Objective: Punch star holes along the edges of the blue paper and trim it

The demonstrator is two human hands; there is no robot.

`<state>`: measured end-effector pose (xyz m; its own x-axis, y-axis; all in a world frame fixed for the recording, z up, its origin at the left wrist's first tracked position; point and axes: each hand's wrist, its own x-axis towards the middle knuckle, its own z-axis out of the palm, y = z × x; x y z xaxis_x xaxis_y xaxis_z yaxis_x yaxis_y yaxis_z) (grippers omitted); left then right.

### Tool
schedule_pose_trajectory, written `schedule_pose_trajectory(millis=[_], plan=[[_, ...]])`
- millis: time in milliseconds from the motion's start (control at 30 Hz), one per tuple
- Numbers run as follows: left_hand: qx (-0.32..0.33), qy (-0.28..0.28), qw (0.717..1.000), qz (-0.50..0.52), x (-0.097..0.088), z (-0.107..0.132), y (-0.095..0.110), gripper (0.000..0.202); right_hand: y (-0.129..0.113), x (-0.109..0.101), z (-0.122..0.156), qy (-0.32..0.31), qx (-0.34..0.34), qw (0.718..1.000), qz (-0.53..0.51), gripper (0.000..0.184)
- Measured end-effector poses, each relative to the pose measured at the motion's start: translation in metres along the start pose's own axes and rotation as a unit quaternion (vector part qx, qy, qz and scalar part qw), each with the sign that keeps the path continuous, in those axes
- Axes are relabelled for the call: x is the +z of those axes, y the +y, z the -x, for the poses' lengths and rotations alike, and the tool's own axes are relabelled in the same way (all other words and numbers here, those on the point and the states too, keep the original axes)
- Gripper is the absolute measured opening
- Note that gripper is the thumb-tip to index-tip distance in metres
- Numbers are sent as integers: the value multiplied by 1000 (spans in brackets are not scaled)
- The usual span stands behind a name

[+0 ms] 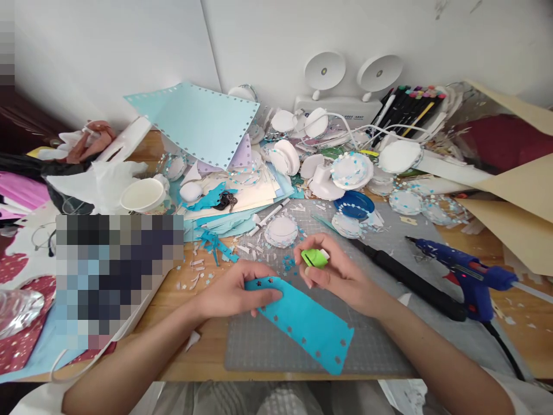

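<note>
Between the thumb and fingers of my left hand (242, 291) is one end of a blue paper strip (309, 323), which slants down to the right over the grey cutting mat (250, 351). Star-shaped holes run along the strip's edges. My right hand (334, 274) is closed around a small green paper punch (315, 258), held just above the strip and apart from it. Tiny blue paper stars (288, 264) lie scattered on the mat behind my hands. Beyond them is a white disc (281, 230) ringed with small stars.
A blue glue gun (466, 268) and a long black tool (415, 282) lie at right. Punched light-blue sheets (203, 124), a paper cup (142, 195), star-trimmed white discs (352, 170) and pens (415, 109) crowd the back. A blurred-out device sits at left.
</note>
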<state>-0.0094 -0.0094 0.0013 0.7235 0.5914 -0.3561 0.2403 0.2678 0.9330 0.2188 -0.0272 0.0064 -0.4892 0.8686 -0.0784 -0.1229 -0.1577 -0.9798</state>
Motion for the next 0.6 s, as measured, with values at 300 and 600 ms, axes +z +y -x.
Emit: schedule_pose_trajectory(millis=[300,600], plan=[[24,-28,999,-17,-3,1,-3,20,3,4,-4,6,46,999,-18,32],[47,13,999,-11,2,0,-1,25,8,0,-7,66,55,995,-51,39]])
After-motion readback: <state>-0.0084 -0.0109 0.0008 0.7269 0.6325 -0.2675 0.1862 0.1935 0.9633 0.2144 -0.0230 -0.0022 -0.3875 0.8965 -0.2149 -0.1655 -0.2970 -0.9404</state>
